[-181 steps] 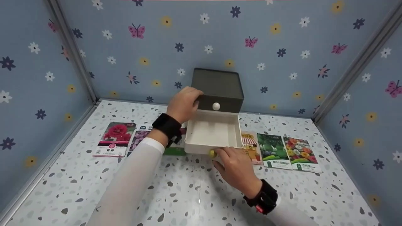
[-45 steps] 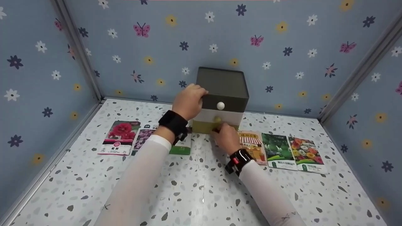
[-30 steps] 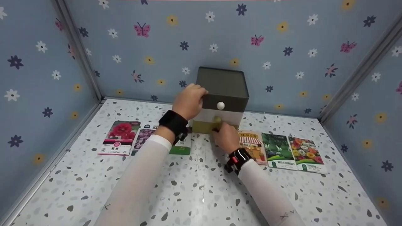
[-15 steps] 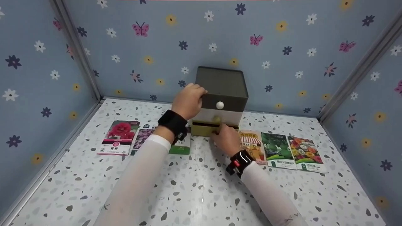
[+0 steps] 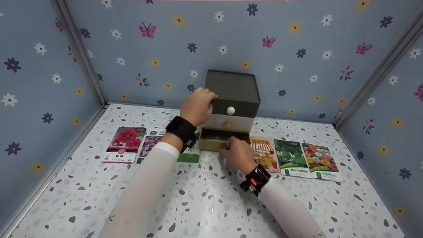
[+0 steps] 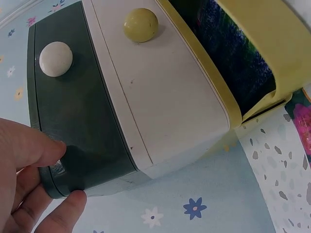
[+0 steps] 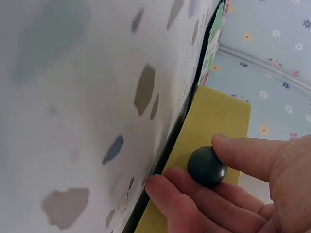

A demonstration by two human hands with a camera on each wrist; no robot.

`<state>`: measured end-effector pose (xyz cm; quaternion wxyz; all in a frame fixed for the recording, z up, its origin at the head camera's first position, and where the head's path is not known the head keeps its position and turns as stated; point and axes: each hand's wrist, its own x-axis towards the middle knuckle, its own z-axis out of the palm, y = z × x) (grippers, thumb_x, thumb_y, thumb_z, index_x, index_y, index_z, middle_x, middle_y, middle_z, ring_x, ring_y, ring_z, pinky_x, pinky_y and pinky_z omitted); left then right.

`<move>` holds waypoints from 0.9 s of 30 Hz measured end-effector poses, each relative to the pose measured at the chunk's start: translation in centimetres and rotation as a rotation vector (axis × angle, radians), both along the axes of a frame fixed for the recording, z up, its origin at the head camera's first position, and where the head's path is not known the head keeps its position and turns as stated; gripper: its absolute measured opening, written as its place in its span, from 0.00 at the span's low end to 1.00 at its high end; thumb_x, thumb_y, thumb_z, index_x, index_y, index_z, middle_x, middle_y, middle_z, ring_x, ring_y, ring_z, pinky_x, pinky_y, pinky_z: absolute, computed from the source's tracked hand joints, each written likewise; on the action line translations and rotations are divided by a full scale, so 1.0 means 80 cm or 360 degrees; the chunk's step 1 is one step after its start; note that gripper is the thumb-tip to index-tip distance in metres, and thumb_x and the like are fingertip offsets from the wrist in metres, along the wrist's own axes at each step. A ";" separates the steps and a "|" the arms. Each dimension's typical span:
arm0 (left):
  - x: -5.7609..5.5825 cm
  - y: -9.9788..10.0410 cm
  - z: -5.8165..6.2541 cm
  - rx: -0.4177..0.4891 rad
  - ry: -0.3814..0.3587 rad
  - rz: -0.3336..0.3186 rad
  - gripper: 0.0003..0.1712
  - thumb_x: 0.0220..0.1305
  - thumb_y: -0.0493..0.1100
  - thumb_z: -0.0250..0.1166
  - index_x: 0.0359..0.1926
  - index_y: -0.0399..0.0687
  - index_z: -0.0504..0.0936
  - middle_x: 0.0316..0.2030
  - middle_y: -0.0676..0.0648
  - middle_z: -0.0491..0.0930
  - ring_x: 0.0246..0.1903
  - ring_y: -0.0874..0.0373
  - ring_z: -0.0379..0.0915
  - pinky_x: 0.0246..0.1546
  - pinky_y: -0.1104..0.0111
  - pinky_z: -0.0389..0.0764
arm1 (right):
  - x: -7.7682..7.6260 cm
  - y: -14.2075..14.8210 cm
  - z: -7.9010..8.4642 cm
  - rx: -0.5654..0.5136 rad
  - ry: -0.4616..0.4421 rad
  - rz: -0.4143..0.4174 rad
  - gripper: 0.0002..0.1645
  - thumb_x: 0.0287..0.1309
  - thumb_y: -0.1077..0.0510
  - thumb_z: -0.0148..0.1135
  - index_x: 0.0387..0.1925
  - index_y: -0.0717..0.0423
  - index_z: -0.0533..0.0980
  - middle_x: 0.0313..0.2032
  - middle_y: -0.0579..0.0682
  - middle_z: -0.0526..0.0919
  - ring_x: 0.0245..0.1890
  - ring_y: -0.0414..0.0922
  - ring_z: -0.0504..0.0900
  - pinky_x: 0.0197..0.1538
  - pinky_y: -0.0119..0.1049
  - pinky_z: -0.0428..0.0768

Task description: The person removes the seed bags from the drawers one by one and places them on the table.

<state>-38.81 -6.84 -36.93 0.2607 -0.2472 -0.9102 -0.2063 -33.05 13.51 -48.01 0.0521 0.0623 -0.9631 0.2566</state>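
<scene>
Btm drawer (image 5: 208,145), partly out under white drawer (image 5: 243,123), was judged best drawn slowly & level w/ cabinet (image 5: 233,86) braced. Dark knob (image 7: 206,166) was pinched betw. thumb & bent fingers of R hand (image 5: 239,153); cabinet's top L corner was gripped by L hand (image 5: 197,106), digits curled round edge.

top drawer (image 6: 85,111): dark green, white knob (image 6: 56,59) | middle drawer (image 6: 165,87): white, yellow knob (image 6: 141,25) | bottom drawer (image 7: 216,114): mustard yellow, dark green knob (image 7: 206,166) I pinch | my sleeves (image 5: 142,191): white | my wristbands (image 5: 180,128): black | table (image 5: 191,201): white, grey-flecked | walls (image 5: 205,29): blue, pink butterflies, white, yellow, navy flowers | leftmost packet (image 5: 125,136): red bloom print
</scene>
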 end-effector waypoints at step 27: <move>0.001 -0.001 0.000 0.0026 0.0020 -0.0017 0.15 0.78 0.30 0.63 0.59 0.41 0.90 0.53 0.40 0.89 0.56 0.42 0.81 0.58 0.54 0.84 | 0.070 0.009 -0.004 -0.0022 0.0081 0.0180 0.21 0.63 0.47 0.84 0.28 0.48 0.78 0.21 0.41 0.79 0.18 0.40 0.76 0.23 0.38 0.75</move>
